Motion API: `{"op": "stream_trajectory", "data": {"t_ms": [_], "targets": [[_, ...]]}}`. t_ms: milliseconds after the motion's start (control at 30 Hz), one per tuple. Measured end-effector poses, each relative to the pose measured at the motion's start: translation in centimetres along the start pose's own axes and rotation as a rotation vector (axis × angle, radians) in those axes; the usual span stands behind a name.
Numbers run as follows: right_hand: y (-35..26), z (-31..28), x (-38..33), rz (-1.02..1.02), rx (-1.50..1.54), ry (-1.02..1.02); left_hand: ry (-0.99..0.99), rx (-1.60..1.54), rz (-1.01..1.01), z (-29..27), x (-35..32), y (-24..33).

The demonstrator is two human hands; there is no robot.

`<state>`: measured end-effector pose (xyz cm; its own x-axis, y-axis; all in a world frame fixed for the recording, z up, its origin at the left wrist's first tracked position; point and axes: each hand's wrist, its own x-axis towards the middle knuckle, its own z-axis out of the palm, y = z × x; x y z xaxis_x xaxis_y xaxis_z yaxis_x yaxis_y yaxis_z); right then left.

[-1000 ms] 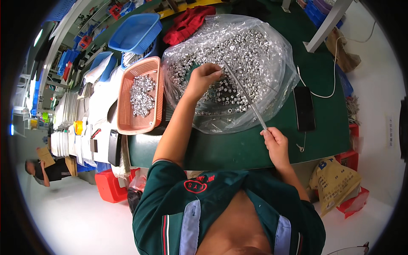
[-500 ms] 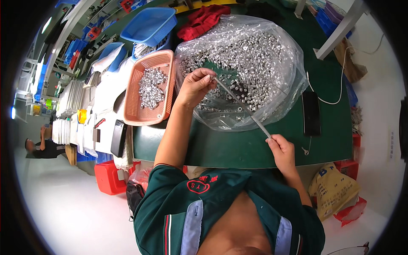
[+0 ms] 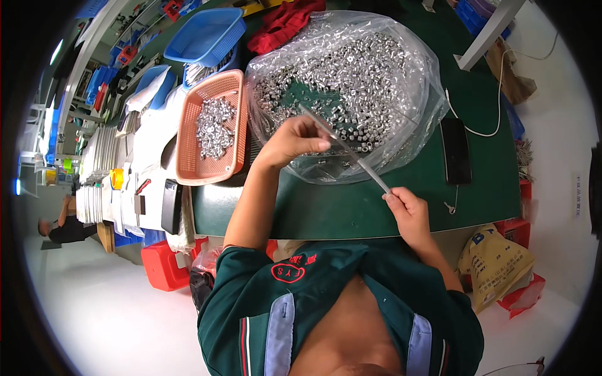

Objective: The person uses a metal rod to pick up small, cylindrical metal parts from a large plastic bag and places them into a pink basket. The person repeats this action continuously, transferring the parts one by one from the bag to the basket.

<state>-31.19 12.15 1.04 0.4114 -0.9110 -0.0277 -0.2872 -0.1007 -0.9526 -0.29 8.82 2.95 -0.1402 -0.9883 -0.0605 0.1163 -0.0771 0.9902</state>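
Observation:
My right hand (image 3: 409, 215) pinches the near end of a slim grey metal rod (image 3: 359, 161) between thumb and fingers. The rod slants up and left over a large clear plastic bag (image 3: 407, 153), which lies spread open and holds many small shiny metal ring-like pieces (image 3: 370, 69). Beside the rod's far part is my left hand (image 3: 293, 143), its fingers bent and the thumb apart from them. I see nothing held in it, though some fingertips are hidden behind the rod. To its left stands an orange plastic basket (image 3: 180, 147) with more such metal pieces (image 3: 215, 128).
Blue baskets (image 3: 207, 37) and a red cloth (image 3: 282, 26) lie behind. A phone (image 3: 456, 150), a white cable (image 3: 486, 134) and a small key (image 3: 450, 208) are at the right of the green table (image 3: 326, 210). A black case (image 3: 171, 205) lies left. Another person (image 3: 66, 229) is far left.
My left hand has come off the rod's far end and moved slightly down and right, thumb parting from fingers. The right hand still holds the rod's near end. The whole view has shifted a little.

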Motion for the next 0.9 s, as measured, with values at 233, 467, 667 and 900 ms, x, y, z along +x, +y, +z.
{"op": "stream_trajectory", "data": {"t_ms": [233,467,667,900], "targets": [[1.6,-0.2,1.1,0.080,0.083,0.119,0.325,0.895,0.148,-1.0,4.8,-0.9],[2.1,-0.4,1.2,0.154,0.191,0.121,0.246,1.094,0.070,-1.3,8.0,-3.3],[2.3,-0.5,1.2,0.166,0.192,0.109,0.216,1.075,0.008,-1.4,8.1,-3.3],[2.2,-0.5,1.2,0.152,0.201,0.114,0.166,1.119,-0.020,-1.1,7.9,-3.0]]}}
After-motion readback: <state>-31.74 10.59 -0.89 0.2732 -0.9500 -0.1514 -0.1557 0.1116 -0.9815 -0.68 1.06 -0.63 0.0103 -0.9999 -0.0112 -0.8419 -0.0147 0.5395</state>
